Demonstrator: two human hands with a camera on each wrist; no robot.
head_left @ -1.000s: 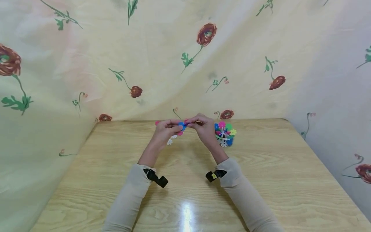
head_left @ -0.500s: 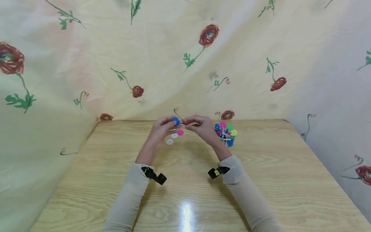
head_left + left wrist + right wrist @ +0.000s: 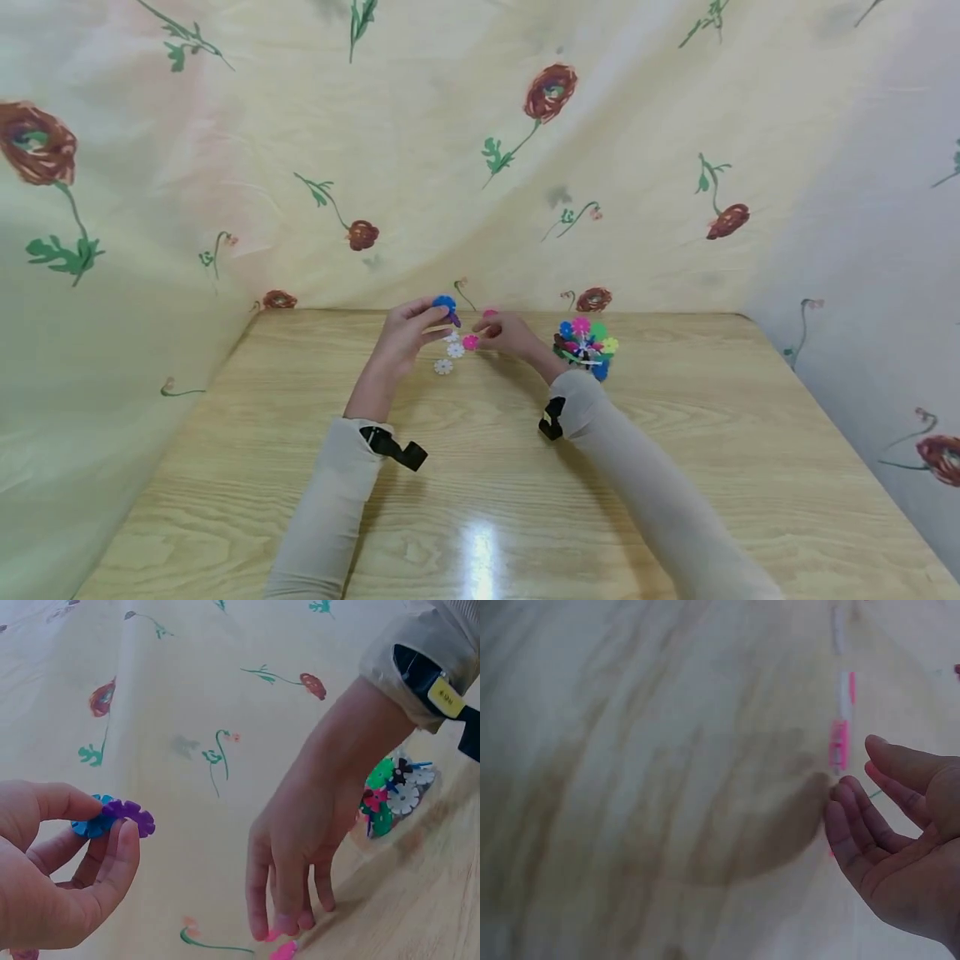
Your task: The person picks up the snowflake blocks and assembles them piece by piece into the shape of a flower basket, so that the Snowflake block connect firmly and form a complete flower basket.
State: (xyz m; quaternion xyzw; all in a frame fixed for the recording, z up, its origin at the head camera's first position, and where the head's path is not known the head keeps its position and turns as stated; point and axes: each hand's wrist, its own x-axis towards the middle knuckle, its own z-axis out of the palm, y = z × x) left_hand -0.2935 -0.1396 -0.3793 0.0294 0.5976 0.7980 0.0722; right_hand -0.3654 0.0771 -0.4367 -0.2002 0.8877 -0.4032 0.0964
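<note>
My left hand (image 3: 401, 337) pinches a blue flower-shaped disc (image 3: 444, 303) joined to a purple one (image 3: 137, 817), raised above the table. In the left wrist view the two discs overlap, thumb and forefinger gripping them at the join. My right hand (image 3: 513, 337) is lowered near the table top, its fingertips right beside a pink flower disc (image 3: 471, 342). The right wrist view has this hand's thumb apart from bent fingers, nothing between them. White flower discs (image 3: 443, 367) lie in a row between the two hands. Another pink disc (image 3: 490, 313) shows partly behind the right hand.
A heap of flower discs (image 3: 597, 331) in several colours sits on the wooden table (image 3: 480, 467), right of the right hand. A flower-printed cloth (image 3: 420, 150) hangs behind the table's far edge. Straps with black mounts (image 3: 408, 456) sit on both wrists.
The right hand has let go of the purple disc and come down toward the pink disc. The left hand has drawn left and slightly up with the joined blue and purple discs.
</note>
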